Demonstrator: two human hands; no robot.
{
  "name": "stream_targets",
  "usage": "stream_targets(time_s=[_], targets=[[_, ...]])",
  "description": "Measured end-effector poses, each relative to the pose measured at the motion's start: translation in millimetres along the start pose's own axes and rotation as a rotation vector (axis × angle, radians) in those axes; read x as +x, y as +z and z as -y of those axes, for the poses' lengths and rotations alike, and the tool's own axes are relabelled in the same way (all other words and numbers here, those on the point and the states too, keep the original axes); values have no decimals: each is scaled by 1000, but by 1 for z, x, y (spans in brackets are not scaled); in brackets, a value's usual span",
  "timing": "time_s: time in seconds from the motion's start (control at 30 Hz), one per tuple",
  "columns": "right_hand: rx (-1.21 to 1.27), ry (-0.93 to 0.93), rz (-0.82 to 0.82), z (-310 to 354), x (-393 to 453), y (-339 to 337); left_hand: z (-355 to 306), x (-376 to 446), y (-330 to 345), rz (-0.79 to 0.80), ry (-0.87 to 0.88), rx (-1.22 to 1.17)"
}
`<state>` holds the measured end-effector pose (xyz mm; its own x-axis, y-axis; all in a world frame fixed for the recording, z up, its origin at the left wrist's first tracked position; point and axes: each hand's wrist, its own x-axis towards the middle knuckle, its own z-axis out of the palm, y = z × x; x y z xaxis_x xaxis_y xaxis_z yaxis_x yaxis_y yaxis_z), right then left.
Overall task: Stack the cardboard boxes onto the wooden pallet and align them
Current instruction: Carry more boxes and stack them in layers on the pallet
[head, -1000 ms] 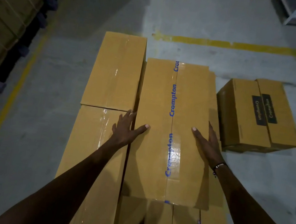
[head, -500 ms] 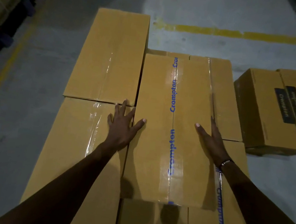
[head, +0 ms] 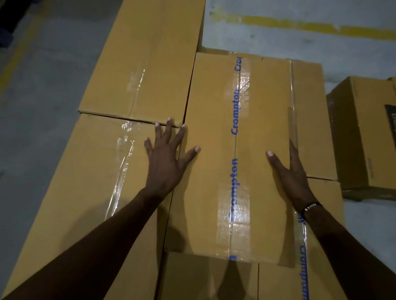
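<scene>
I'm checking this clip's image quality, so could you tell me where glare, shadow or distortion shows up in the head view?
Head view: glare on the clear tape of the middle box and of the near left box; arm shadows darken the near boxes below it; the top-left corner is nearly black; wide-angle distortion splays box edges outward; the left hand and right hand look sharp.

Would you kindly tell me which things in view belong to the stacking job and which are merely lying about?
Part of the job:
- top brown cardboard box with blue Crompton tape
- stacked brown cardboard boxes beside and beneath it
- left hand and right hand, flat against the top box's sides

Lying about:
- separate brown cardboard box with black label on the floor
- yellow painted floor line
</scene>
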<state>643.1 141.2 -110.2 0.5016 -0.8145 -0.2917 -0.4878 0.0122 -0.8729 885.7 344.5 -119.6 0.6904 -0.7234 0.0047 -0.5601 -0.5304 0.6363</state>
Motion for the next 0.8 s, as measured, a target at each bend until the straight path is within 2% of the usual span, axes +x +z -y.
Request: stream_targets(time_s=[0.3,0.4,0.6,0.8], targets=[[26,121,-21,-13,-119,6,4,-1,-4,106,44,222],[40,102,-44,-22,-156,11,5,-2,-7,134,52,245],[67,70,-198,-31,-164,21,2,-3,-9,121,47,293],[100,50,-218,-37,-153,23,4,-3,-13,94,55,323]])
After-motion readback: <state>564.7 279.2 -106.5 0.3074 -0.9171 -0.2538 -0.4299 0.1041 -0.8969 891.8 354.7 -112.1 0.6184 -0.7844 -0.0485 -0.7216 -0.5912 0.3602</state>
